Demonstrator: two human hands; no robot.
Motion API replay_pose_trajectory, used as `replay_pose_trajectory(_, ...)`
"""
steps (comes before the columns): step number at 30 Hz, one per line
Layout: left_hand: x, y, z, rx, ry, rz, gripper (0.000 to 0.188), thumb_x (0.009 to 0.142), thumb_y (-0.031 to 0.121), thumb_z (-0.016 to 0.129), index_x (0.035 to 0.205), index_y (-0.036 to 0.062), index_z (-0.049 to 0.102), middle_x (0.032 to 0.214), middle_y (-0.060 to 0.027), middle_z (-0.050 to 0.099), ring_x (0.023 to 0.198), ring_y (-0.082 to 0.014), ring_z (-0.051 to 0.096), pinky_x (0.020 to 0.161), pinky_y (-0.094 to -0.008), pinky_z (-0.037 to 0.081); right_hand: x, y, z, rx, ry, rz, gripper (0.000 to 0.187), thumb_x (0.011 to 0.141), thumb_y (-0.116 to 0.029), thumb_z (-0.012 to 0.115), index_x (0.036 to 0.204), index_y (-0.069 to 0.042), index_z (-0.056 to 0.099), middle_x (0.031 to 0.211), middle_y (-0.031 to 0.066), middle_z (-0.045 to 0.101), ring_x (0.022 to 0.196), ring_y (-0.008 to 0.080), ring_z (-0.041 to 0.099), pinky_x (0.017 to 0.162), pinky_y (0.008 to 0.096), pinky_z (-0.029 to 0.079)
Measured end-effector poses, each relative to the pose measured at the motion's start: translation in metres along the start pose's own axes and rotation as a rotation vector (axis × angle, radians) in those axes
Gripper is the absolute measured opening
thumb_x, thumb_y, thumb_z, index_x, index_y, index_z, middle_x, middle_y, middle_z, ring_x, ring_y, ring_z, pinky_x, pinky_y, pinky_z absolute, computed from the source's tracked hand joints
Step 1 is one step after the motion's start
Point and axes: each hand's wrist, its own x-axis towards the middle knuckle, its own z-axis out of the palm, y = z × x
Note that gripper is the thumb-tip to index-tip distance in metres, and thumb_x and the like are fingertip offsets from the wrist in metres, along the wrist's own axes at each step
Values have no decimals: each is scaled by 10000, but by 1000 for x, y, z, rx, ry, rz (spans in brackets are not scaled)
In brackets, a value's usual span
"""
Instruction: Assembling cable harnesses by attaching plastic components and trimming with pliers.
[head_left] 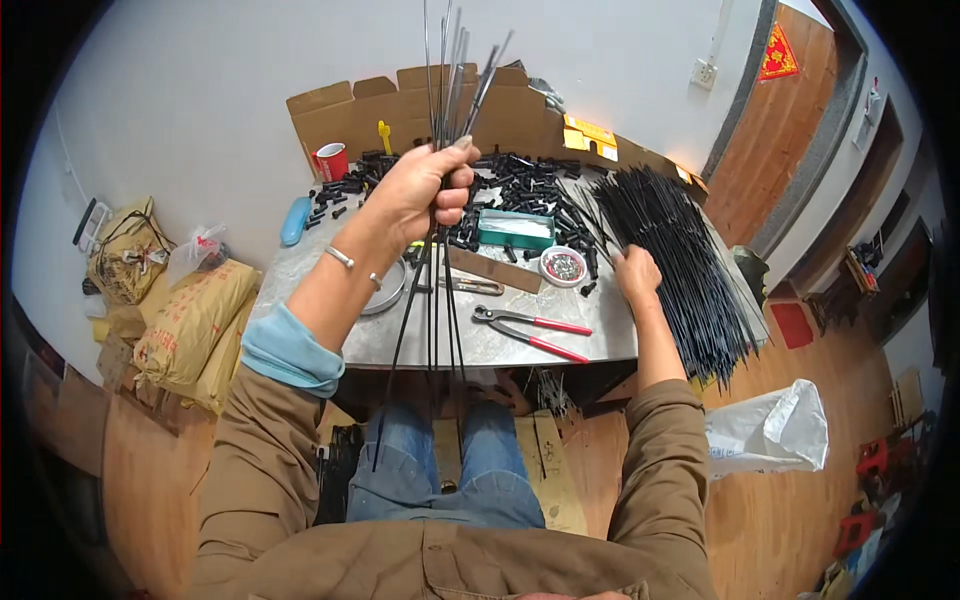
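My left hand [425, 190] is raised over the table, its fist closed round several thin rods [433, 300]. They hang nearly upright, black below the fist, with greyish, partly blurred upper ends. My right hand [636, 272] rests at the table's right side, fingers closed on a few thin black rods [597, 225] beside a large pile of black rods [670, 270]. Its fingertips are partly hidden. Between the hands lie red-handled pincers [535, 322], a round dish of small metal parts [563, 266], a teal box [515, 230] and a brown flat bar [492, 270].
Many black cylindrical pieces [525, 180] cover the back of the grey table [610, 335], before a cardboard screen [400, 100]. A red cup [331, 161] and blue case [296, 221] stand at left. Sacks [195, 325] lie left; a white bag [770, 430] is on the floor at right.
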Motion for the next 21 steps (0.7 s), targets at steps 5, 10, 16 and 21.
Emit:
replay_pose_trajectory(5,6,-4,6,-61,70,-80,326,993,348,442,1048,32,501,657,40,412,459,-34,310,369,-183,231,12,25,40,-287,74,-159,212,814,-212,566,827,-24,662,904,186,656,851,370,653,741,461,525)
replay_pose_trajectory(10,18,-18,14,-112,62,-42,332,975,346,484,1090,36,521,670,37,421,477,-36,324,388,-188,253,23,12,21,-161,78,-36,249,854,-206,497,870,-2,638,913,203,656,873,367,653,732,477,520)
replay_pose_trajectory(16,28,-47,24,-203,88,-26,288,964,325,512,1042,49,542,677,22,445,511,-64,389,402,-214,312,22,-38,-51,824,-33,51,222,867,-221,592,810,-7,603,603,6,504,429,82,433,403,236,373)
replay_pose_trajectory(21,24,-60,36,-243,139,16,225,983,226,465,1072,29,528,835,-72,606,715,-171,614,552,-299,530,-69,-160,-123,1131,-367,-197,188,883,-189,591,838,-7,605,623,-9,524,467,68,460,415,232,378)
